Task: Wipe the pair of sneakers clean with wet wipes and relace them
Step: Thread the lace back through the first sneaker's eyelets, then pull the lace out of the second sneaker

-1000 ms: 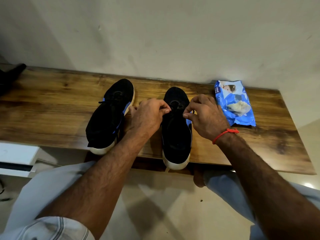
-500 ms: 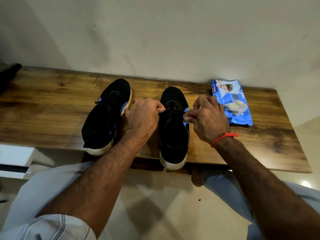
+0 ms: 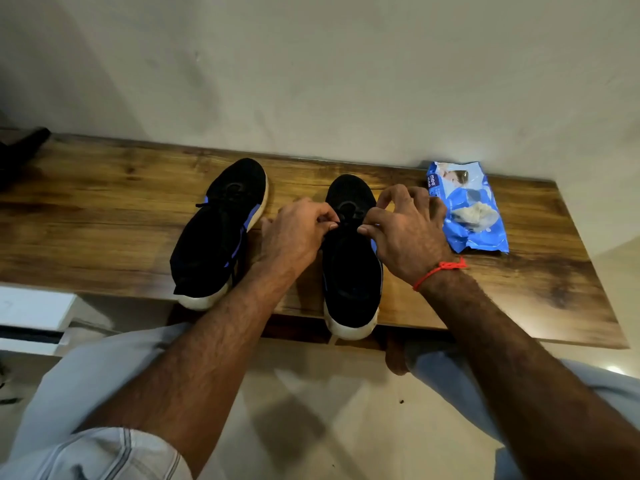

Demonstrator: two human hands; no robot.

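Two black sneakers with white soles and blue trim stand on a wooden shelf (image 3: pixel 104 216), toes toward the wall. The left sneaker (image 3: pixel 214 244) stands alone, its black lace in place. Over the laces of the right sneaker (image 3: pixel 349 271) both hands work: my left hand (image 3: pixel 294 237) pinches the black lace (image 3: pixel 348 216) from the left side, and my right hand (image 3: pixel 408 233) pinches it from the right with thumb and forefinger. The heel of the right sneaker hangs over the shelf's front edge.
A blue pack of wet wipes (image 3: pixel 467 206) lies on the shelf to the right of my right hand, with a wipe poking out. A dark object (image 3: pixel 20 150) sits at the shelf's far left. The wall stands right behind the shoes. My knees are below the shelf.
Both hands stay at the right sneaker's laces; my right hand's fingers have spread and shifted slightly toward the toe. The sneakers and the pack have not moved on the shelf.
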